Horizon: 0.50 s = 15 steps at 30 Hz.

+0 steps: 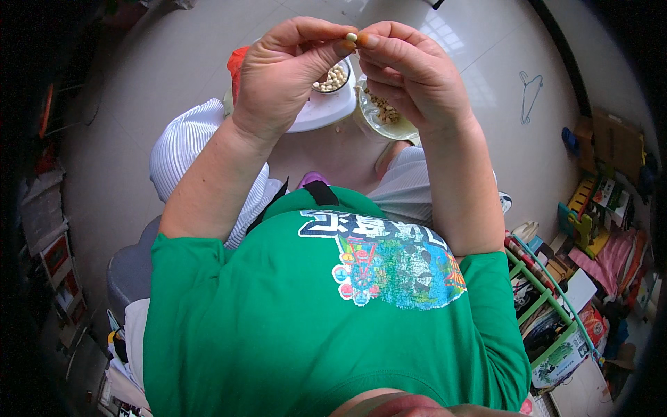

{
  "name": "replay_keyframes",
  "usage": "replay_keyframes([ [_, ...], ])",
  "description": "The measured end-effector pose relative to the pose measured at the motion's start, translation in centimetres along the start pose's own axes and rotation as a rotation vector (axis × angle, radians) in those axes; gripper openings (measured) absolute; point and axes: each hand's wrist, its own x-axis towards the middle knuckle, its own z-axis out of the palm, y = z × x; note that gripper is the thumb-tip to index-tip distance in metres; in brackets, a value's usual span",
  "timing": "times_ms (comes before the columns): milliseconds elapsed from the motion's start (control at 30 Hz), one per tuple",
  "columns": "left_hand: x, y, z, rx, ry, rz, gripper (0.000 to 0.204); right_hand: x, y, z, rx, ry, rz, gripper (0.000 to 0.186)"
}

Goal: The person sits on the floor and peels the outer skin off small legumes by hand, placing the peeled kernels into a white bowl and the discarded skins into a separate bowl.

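Observation:
Both hands are raised together at the top of the view, fingertips meeting around a small pale seed (351, 37). My left hand (278, 83) pinches it between thumb and fingers from the left. The thumb and forefinger of my right hand (417, 73) press against its other end. Below and partly behind the hands, pale seeds (332, 80) fill a round bowl on a white stool-like surface (319, 119). Beside it, under my right hand, a pale lined basin (396, 130) holds brown bits (381, 110), perhaps shells or skins; my hand covers part of it.
A red object (237, 66) stands behind my left wrist. On the tiled floor at right lies a blue clothes hanger (531, 96). A green rack (545, 295) full of goods stands near my right elbow, with cardboard boxes (617, 147) beyond. A grey seat (132, 260) shows at left.

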Motion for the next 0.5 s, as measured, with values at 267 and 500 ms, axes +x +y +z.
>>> replay_keyframes([
  [267,-0.22,-0.16,0.11,-0.012,-0.007,-0.007,0.016,-0.08,-0.05,0.57,-0.036,0.059,0.028,0.016],
  [500,-0.19,-0.26,0.88,0.01,0.062,-0.091,0.017,-0.23,0.08,0.28,-0.358,0.155,-0.149,0.017],
])
